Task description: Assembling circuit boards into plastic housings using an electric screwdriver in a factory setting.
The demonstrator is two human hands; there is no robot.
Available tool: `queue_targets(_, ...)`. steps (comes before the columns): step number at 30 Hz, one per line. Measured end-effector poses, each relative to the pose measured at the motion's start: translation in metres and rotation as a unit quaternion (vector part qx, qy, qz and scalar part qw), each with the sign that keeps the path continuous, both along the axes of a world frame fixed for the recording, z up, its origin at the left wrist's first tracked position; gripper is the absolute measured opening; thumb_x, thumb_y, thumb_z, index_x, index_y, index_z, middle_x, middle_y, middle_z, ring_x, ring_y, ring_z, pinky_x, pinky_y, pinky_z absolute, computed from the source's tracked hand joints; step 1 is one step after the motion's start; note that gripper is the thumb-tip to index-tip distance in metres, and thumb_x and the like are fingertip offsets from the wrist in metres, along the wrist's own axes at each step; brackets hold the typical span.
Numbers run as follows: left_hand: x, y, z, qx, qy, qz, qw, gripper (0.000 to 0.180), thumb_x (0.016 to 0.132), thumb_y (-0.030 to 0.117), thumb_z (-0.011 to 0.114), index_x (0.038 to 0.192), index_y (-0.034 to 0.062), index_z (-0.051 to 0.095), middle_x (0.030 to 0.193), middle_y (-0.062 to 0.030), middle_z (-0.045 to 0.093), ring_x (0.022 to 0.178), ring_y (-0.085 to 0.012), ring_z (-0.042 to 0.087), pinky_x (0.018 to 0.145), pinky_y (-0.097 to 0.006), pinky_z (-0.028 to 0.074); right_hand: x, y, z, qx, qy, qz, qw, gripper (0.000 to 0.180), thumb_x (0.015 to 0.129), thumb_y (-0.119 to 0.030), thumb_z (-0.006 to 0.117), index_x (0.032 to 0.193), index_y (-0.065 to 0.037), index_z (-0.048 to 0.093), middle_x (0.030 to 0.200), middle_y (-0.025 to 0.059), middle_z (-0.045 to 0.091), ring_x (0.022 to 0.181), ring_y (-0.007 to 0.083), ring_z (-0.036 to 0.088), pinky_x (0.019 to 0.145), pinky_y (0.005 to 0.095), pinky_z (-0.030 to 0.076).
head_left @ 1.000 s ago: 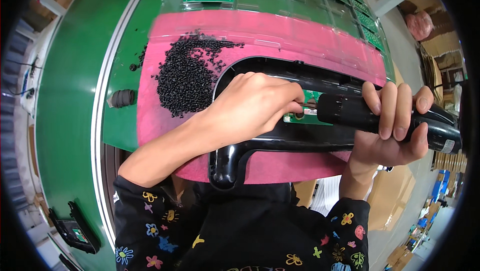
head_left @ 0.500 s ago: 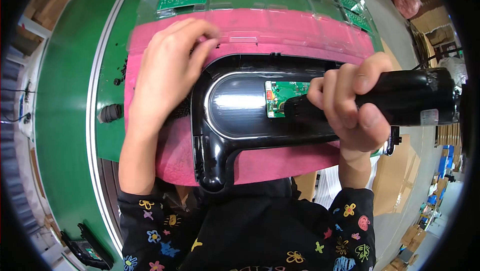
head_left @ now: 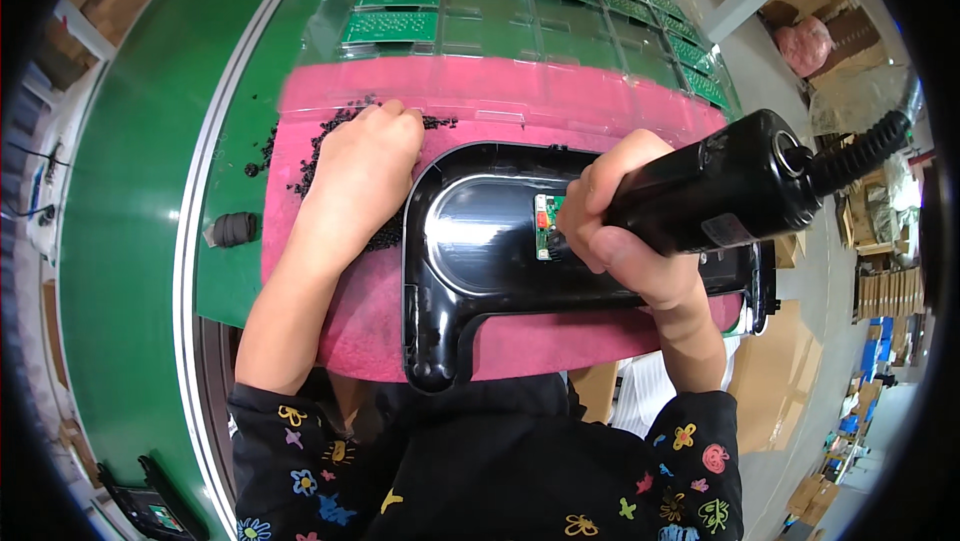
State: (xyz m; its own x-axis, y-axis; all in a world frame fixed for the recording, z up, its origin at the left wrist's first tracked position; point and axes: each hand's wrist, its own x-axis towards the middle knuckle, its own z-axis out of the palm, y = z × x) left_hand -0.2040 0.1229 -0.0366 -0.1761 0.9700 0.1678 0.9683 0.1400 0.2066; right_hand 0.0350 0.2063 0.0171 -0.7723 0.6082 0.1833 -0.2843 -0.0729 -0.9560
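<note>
**Me:** Right hand (head_left: pixel 630 231) wrapped tight round the driver (head_left: pixel 720 186), a fat black powered barrel with a coiled cord off its rear end. Its tip, hidden under my fingers, meets the small green board (head_left: pixel 546 226) seated in the housing (head_left: pixel 520 261). Left hand (head_left: pixel 365 166) lies off the housing, fingers curled down into the screw pile (head_left: pixel 330 141); whether they have pinched one I cannot tell.

**Checker:** Log the scene, largest first.

**Me:** Green conveyor (head_left: pixel 130 201), smooth and matt, with a pale rail along it. Clear moulded tray (head_left: pixel 520 81) further up, holding rows of green boards (head_left: pixel 395 26). Pink mat (head_left: pixel 600 336), soft-looking, slightly fuzzy. On it the housing: glossy black plastic, rounded corners, a raised rim, one handle-like leg toward me, bright glare on its floor. Then driver, board, and the screws: tiny, black, heaped loose at the mat's left end, a few strays on the belt. A short dark cylinder (head_left: pixel 232 229) sits apart on the belt.

**Checker:** Progress?

**Me:** My judgement: midway on this unit. Board is placed in the housing and the driver is on it, so fastening is under way. Count of screws already in is not readable, since my hand covers that spot. Left to do, I reckon: remaining screws. Plenty of boards wait in the tray.
</note>
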Motion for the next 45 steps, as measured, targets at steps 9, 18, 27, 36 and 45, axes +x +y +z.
queue_targets(9,0.007,0.011,0.02,0.106,-0.151,-0.021,0.983,0.017,0.092,0.012,0.063,0.088,-0.0035,0.057,0.086,-0.0185,0.063,0.083,-0.0372,0.063,0.072,-0.044,0.049,0.01,0.002,-0.004,0.05,-0.001,0.016,0.999,0.021,0.073,0.001,0.075,0.089,-0.002,0.063,0.076,0.0023,0.061,0.069,0.0089,0.059,0.064,0.0239,0.047)
queue_targets(18,0.058,0.005,0.029,0.023,-0.249,-0.28,0.927,0.012,0.087,0.008,0.067,0.093,-0.0009,0.061,0.086,-0.0144,0.062,0.083,-0.035,0.064,0.073,-0.041,0.052,0.025,-0.006,-0.002,0.086,0.05,-0.032,0.995,0.03,0.083,-0.016,0.074,0.097,-0.009,0.048,0.064,-0.0023,0.048,0.051,0.0109,0.046,0.054,0.0299,0.038)
queue_targets(27,0.069,0.009,0.026,0.054,-0.253,-0.344,0.903,0.016,0.082,0.007,0.073,0.09,-0.0012,0.062,0.086,-0.0119,0.064,0.08,-0.032,0.065,0.07,-0.039,0.054,0.045,0.005,0.019,0.076,0.211,-0.022,0.974,0.026,0.09,-0.027,0.068,0.103,-0.017,0.048,0.065,-0.0078,0.051,0.053,0.0066,0.048,0.064,0.0297,0.039)
queue_targets(36,0.075,0.013,0.024,0.064,-0.335,-0.337,0.878,0.014,0.08,0.002,0.074,0.089,-0.0031,0.065,0.085,-0.0135,0.066,0.078,-0.0311,0.065,0.068,-0.037,0.053,0.053,0.009,0.016,0.065,0.24,0.001,0.969,0.025,0.092,-0.027,0.066,0.105,-0.018,0.048,0.07,-0.008,0.055,0.056,0.0061,0.052,0.067,0.0288,0.04)
queue_targets(45,0.08,0.017,0.022,0.051,-0.351,-0.342,0.87,0.023,0.077,0.006,0.078,0.095,-0.0016,0.066,0.089,-0.0125,0.066,0.08,-0.0281,0.065,0.068,-0.035,0.053,0.058,0.011,0.022,0.08,0.203,-0.006,0.976,0.026,0.093,-0.028,0.066,0.107,-0.017,0.047,0.07,-0.0076,0.054,0.055,0.0061,0.049,0.065,0.0279,0.039)
